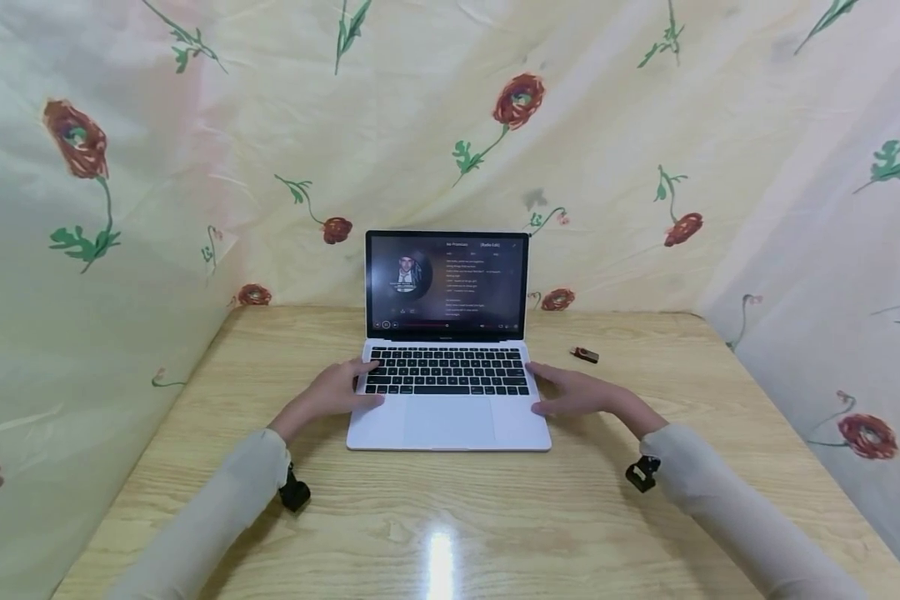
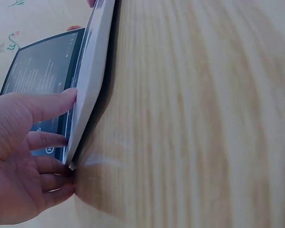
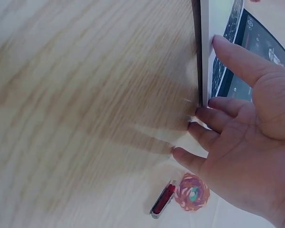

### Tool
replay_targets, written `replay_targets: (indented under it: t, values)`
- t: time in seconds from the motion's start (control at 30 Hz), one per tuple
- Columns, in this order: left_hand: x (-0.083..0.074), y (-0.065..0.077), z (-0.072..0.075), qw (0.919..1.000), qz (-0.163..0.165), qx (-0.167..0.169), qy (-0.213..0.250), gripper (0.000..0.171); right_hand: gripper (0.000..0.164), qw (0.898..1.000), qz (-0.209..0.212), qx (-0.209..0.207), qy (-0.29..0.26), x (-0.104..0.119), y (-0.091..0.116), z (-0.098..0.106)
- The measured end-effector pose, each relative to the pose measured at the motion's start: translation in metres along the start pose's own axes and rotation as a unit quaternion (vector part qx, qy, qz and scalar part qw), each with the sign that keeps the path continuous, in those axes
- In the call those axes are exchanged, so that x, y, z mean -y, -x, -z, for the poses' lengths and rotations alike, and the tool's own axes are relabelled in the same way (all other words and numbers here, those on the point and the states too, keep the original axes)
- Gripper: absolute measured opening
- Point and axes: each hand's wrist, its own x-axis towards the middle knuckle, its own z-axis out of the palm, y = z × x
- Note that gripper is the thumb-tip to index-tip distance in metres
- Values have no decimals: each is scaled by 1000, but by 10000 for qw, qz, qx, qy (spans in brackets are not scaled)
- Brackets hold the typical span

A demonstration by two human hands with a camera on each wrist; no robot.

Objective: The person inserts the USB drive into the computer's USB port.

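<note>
An open laptop (image 1: 448,421) with a lit screen sits on the wooden table between both hands. At its left side, my left hand (image 1: 337,387) grips the base: the thumb lies on the palm rest, the index finger reaches over the keyboard edge, and the other fingers curl at the side, as the left wrist view shows. Opposite it, my right hand (image 1: 573,392) holds the right side, thumb on the palm rest and index fingertip at the keyboard's edge. In the right wrist view its middle fingertip meets the laptop's side, with the little finger (image 3: 188,159) spread away near the tabletop.
A red and silver USB stick (image 1: 584,355) lies on the table (image 1: 390,517) to the right of the laptop, beyond my right hand. Floral cloth (image 1: 420,150) hangs behind the table and along both sides. A dark wrist camera (image 1: 295,492) hangs below my left sleeve.
</note>
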Motion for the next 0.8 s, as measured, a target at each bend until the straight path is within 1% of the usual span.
replay_targets:
  t: [0.1,0.2,0.3,0.43,0.53,0.67,0.8]
  values:
    - [2,-1,1,9998,16,189,45,76,86,10000,1,30,46,2,2,1]
    - [4,-1,1,9996,65,261,16,78,86,10000,0,51,57,4,3,3]
    - [4,1,2,9997,59,231,-80,81,85,9996,121,23,255,7,5,5]
    - [2,2,3,9997,-12,146,-196,84,86,9981,156,-31,595,10,5,10]
    - [2,2,3,9994,-97,111,-298,84,86,9983,8,-93,582,11,6,16]
    - [1,2,5,9991,-146,129,-384,83,82,9977,-58,-377,553,9,8,24]
    - [0,2,6,9985,-145,219,-477,85,76,9947,58,-798,645,2,9,30]
